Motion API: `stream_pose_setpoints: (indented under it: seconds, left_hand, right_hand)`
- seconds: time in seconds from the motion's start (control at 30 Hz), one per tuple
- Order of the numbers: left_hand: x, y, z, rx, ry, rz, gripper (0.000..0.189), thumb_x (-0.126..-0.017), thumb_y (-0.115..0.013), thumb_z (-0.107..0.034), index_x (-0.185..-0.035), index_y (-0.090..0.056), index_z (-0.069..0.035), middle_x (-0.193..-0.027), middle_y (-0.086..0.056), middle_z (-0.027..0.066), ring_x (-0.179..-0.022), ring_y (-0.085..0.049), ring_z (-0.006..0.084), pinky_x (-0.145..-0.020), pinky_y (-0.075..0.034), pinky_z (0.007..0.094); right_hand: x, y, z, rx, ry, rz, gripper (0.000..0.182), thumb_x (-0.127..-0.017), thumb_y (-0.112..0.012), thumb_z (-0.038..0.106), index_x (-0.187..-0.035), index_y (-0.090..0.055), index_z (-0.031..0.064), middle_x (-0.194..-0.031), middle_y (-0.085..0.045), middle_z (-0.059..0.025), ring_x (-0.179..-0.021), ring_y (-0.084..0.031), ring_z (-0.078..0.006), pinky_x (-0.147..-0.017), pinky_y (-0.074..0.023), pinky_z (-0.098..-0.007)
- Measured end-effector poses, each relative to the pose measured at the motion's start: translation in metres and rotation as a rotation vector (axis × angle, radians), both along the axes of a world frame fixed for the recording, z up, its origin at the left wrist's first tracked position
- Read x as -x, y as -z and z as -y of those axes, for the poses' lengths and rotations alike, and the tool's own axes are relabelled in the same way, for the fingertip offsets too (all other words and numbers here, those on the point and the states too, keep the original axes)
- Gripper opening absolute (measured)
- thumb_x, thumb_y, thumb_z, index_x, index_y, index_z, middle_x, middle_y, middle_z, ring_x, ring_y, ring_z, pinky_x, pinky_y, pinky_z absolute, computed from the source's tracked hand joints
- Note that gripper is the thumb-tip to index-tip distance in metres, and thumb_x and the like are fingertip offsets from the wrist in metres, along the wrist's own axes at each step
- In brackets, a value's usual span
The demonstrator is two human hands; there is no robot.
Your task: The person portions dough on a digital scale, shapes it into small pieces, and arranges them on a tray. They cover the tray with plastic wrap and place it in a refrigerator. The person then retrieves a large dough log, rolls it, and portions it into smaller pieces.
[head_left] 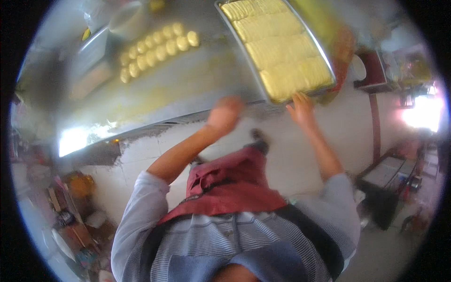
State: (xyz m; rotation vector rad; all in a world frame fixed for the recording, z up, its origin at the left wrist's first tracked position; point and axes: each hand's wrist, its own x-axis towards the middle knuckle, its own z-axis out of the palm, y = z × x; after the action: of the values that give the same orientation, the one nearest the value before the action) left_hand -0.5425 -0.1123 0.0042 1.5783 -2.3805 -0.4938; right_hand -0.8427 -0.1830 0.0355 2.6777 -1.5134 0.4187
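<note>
A shallow metal tray [243,49] sits at the table's front edge, extending a little past it. Rows of thin, pale yellow dough pieces [282,46] fill it, packed side by side. My right hand [303,109] is at the tray's near end, its fingers over the rim and its thumb apart to the left. My left hand [227,112] hovers left of the tray by the table edge, curled and blurred by motion. Whether it holds something small cannot be seen. Farther left, two rows of small oval dough pieces [151,58] lie on the metal table [169,90].
A metal box-like container [93,49] and a pale bucket [128,21] stand at the table's back left. Blurred yellow and red material [340,53] lies right of the tray. On the floor at right is a dark crate-like object [384,176]; boxes and clutter [75,232] fill the lower left.
</note>
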Motion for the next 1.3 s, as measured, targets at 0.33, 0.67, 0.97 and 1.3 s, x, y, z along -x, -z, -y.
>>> stream_pose_setpoints:
  seconds: [0.33,0.67,0.97,1.3]
  left_hand:
    - [-0.236,0.011,-0.031,-0.043,0.162,0.518,0.051,-0.073,-0.068,-0.024,-0.120,-0.051,-0.015,-0.122,-0.052,0.0086,-0.096,-0.058,0.0265,-0.083,-0.048,0.0370]
    - [-0.247,0.019,-0.026,-0.059,0.172,0.687,0.039,-0.079,-0.057,-0.021,-0.118,-0.053,-0.021,-0.104,-0.061,0.0045,-0.088,-0.060,0.0287,-0.071,-0.051,0.0425]
    - [-0.256,0.015,-0.010,-0.042,0.304,0.593,0.042,-0.076,-0.064,-0.023,-0.116,-0.054,-0.019,-0.105,-0.060,0.0033,-0.086,-0.060,0.0281,-0.071,-0.051,0.0424]
    - [-0.228,-0.006,-0.014,-0.116,0.206,0.742,0.047,-0.074,-0.067,-0.021,-0.119,-0.053,-0.019,-0.113,-0.059,0.0036,-0.090,-0.060,0.0286,-0.073,-0.051,0.0423]
  right_hand:
    - [-0.376,0.272,-0.140,-0.978,-0.199,0.945,0.076,-0.072,-0.072,0.020,-0.135,-0.033,0.0023,-0.133,-0.042,-0.0203,-0.116,-0.048,-0.0324,-0.100,-0.0368,-0.0406]
    - [-0.559,0.241,-0.167,-0.952,-0.108,0.761,0.088,-0.069,-0.075,0.040,-0.136,-0.030,0.0056,-0.142,-0.030,-0.0204,-0.125,-0.038,-0.0359,-0.100,-0.0359,-0.0419]
    - [-0.357,0.222,-0.342,-1.152,-0.191,0.715,0.072,-0.076,-0.059,0.063,-0.117,-0.051,0.0056,-0.110,-0.059,-0.0173,-0.094,-0.059,-0.0313,-0.080,-0.0478,-0.0422]
    - [0.020,0.152,-0.407,-1.068,0.814,0.888,0.048,-0.061,-0.075,0.018,-0.105,-0.060,0.0059,-0.088,-0.062,-0.0091,-0.080,-0.058,-0.0217,-0.070,-0.0471,-0.0366]
